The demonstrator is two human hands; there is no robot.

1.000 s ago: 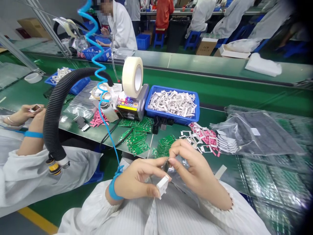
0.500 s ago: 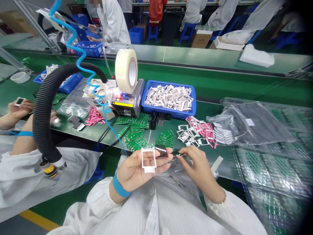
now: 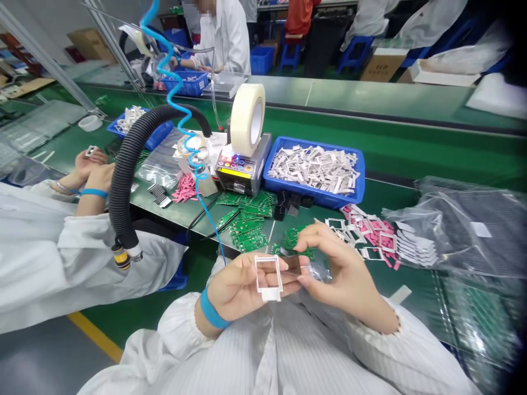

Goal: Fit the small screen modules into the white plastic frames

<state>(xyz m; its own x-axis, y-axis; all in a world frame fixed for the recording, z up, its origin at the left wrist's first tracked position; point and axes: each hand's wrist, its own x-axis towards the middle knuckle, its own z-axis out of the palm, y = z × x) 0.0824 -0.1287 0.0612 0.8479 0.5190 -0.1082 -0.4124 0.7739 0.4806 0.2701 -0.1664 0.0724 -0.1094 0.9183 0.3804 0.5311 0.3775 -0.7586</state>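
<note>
My left hand (image 3: 234, 291), with a blue band at the wrist, is palm up and closed on a small white plastic frame (image 3: 270, 294), its thumb against the frame's side. A small dark display panel (image 3: 293, 264) lies across the fingers of that hand, just right of the frame. Around the panel's right end curve the thumb and forefinger of my right hand (image 3: 341, 269), at its edges. Clear film (image 3: 320, 270) shows beside these fingers; what holds it is hidden. Behind the hands lie green circuit boards (image 3: 249, 233).
A blue bin (image 3: 304, 193) of white frames stands behind, beside a tape dispenser (image 3: 239, 175). Loose frames and pink strips (image 3: 379, 233) lie right, near a plastic bag (image 3: 465, 219). A black hose (image 3: 123, 181) arches left; a co-worker's hands (image 3: 93, 167) are beyond it.
The view has turned left, so the bench appears shifted right. My right hand has come in to the dark panel, its thumb and forefinger spreading around its end.
</note>
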